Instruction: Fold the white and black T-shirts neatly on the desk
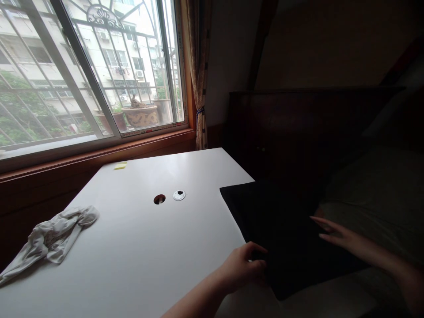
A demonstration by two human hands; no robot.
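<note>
A black sheet of cloth or a mat lies over the right part of the white table, its left corner flat on the tabletop. At its near left edge, my left hand curls its thumb and fingers round the dark material. My right hand is over the sheet's right side, with thumb and fingers stretched out and apart. Deep shadow hides whether the right fingertips touch the material. The sheet's far and right borders blend into the dark.
The white table has a round hole and a metal grommet. A crumpled grey cloth lies at its left edge, yellow sticky notes at the back corner. Behind are a barred window, a tied curtain and dark furniture.
</note>
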